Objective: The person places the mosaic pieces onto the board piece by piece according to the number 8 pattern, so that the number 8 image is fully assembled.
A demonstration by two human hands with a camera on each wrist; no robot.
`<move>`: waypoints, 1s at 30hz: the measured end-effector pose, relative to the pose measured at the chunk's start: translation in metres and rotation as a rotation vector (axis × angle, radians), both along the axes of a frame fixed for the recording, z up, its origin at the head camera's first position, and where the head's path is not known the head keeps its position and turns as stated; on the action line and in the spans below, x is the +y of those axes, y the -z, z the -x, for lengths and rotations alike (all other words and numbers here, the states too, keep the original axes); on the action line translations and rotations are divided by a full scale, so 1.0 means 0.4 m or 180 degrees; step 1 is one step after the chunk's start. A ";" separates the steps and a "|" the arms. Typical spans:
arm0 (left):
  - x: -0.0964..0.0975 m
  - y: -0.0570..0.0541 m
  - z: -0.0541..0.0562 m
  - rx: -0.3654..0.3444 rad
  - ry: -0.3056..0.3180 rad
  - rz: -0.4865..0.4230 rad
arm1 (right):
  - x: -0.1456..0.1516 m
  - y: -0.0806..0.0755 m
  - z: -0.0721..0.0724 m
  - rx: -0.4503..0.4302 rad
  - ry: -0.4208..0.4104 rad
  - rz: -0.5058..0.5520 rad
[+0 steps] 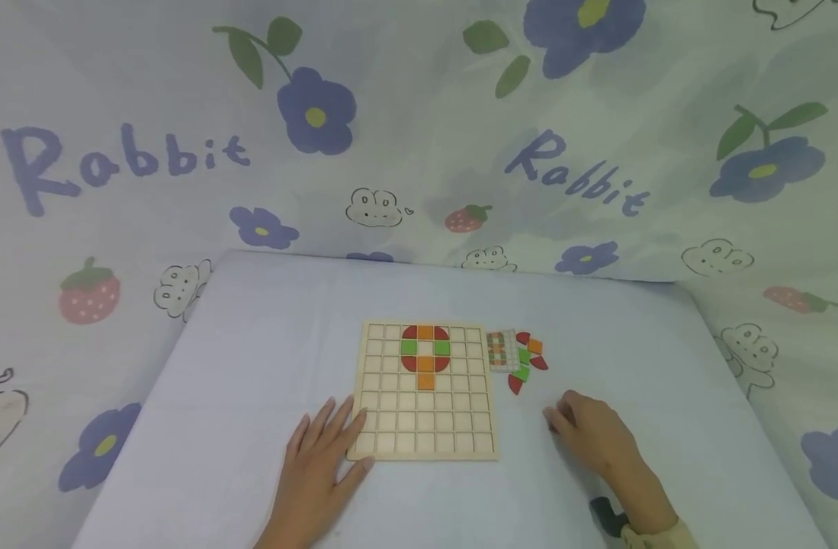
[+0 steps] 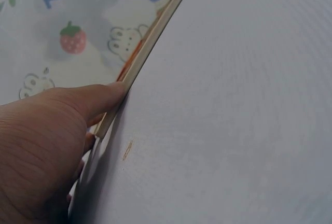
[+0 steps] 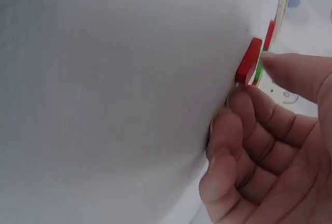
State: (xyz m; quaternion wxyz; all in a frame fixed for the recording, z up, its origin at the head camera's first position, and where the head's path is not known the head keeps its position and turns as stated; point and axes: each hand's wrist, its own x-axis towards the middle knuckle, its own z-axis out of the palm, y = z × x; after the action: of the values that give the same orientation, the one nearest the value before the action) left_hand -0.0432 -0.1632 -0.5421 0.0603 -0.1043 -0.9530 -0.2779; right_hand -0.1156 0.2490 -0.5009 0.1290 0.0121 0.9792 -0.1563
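My left hand (image 1: 312, 465) rests at the near left corner of a wooden grid board (image 1: 425, 442), fingers spread. Its thumb (image 2: 104, 97) touches the board's near edge (image 2: 148, 47). On the board, red quarter-round tiles (image 1: 409, 364), orange square tiles (image 1: 426, 381) and green square tiles (image 1: 442, 348) form a ring with a short stem below. The right hand (image 1: 593, 435) hovers low, right of the board, fingers loosely curled and thumb apart from them. Nothing shows in its grasp in the head view. A red tile (image 3: 249, 60) shows beyond its fingertips in the right wrist view.
A small pattern card (image 1: 504, 351) lies against the board's right edge. Loose tiles lie beside it, among them an orange square (image 1: 534, 346), a green square (image 1: 521, 374) and a red quarter-round (image 1: 515, 385). A printed curtain (image 1: 419, 152) stands behind the white table (image 1: 254, 343).
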 end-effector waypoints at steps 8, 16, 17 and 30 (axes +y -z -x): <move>-0.003 -0.001 0.003 0.0077 -0.0007 0.0003 | 0.035 -0.015 -0.014 -0.0031 -0.0312 0.0231; -0.003 0.007 0.001 0.0075 0.0006 -0.0024 | 0.040 -0.018 -0.013 0.0034 -0.0656 0.0209; -0.002 0.008 0.001 0.0066 0.0008 -0.0023 | 0.039 -0.017 -0.011 0.0028 -0.0671 0.0217; -0.003 0.010 0.002 0.0051 -0.0004 0.0014 | 0.020 -0.012 0.002 0.0187 -0.0914 0.0009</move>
State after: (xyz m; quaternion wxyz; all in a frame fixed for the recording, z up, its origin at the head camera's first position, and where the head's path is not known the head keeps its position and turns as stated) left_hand -0.0438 -0.1642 -0.5460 0.0680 -0.1060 -0.9532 -0.2749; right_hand -0.1163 0.2571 -0.4961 0.1214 -0.1329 0.9740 -0.1378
